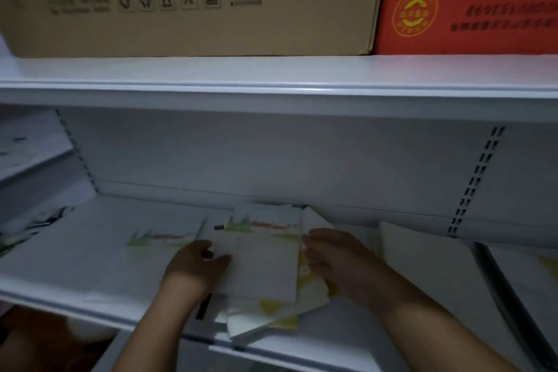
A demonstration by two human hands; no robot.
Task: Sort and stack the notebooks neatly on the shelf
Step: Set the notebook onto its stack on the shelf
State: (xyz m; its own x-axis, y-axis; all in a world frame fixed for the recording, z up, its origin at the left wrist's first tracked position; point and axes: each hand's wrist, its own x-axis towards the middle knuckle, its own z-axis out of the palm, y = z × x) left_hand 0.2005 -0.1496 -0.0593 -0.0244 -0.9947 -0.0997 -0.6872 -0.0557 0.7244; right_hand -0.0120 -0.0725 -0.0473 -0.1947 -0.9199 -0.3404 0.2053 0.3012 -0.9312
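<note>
So the pile sits mid-shelf (75,269), and the risk is the near edge. The left hand (196,263) grasps the top notebook (265,263) by its left side, thumb on the cover. The right hand (329,254) is against the right side, but it's too blurry to tell if it's pinching or just pressing.

The yellow-covered notebooks (271,314) underneath are fanned out crooked and poke past the shelf's near lip. Squaring the top one with a push toward the near side would probably drag those off the edge. Squeezing from both sides could also buckle the thin covers. There's another notebook (160,238) lying flat just left, easy to knock askew.
</note>
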